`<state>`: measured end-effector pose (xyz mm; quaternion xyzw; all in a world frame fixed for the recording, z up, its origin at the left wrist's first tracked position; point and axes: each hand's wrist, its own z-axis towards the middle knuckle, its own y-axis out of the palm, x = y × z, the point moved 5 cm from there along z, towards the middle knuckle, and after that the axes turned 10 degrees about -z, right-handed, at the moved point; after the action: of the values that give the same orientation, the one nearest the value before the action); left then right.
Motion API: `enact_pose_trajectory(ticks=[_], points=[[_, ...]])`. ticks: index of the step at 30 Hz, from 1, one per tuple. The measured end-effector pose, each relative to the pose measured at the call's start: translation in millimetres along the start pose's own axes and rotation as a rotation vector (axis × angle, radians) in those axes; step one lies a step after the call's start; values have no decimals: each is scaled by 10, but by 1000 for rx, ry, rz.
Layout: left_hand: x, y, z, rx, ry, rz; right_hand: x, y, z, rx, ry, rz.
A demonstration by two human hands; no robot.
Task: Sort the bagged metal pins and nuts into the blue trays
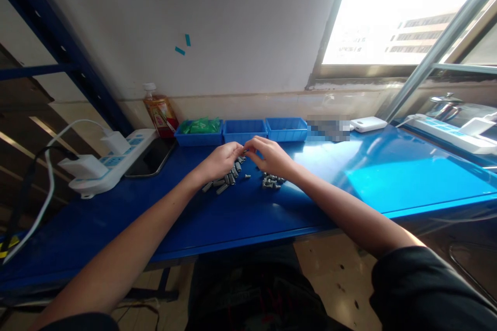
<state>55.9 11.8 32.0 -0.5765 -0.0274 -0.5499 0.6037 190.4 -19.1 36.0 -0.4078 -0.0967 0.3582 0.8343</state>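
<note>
Head view: my left hand [224,159] and right hand [271,156] pinch a small piece [244,152] in front of the middle bin [245,131]!

Left arm [153,230], right arm [345,212] stretched forward, fingers [256,143] bent, nearly meeting

Pegs [232,178] lie left of the screws [271,181] on the tabletop [240,222]; behind them stand three bins [245,136] in a row, with a bottle [158,108] just left of these.

Place: is looking like a small workshop
Worktop [240,222]: is carrying heaped metal parts [232,178]
Blue bins [286,135]: are standing by the wall [252,26]
</note>
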Motion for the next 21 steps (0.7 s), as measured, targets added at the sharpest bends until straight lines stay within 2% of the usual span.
enact_pose_trajectory(ticks=[8,13,17,19,21], points=[[8,77,-5,130,58,32,-17,16,-7,72,16,-62],[2,74,-12,146,45,35,-69,5,-6,90,-6,-74],[20,92,-17,86,8,10,10,-118,41,97,18,-97],[84,136,-42,8,18,0,194,-277,64,185,116,-168],[189,215,-90,-118,61,45,480,-455,50,280,287,-285]])
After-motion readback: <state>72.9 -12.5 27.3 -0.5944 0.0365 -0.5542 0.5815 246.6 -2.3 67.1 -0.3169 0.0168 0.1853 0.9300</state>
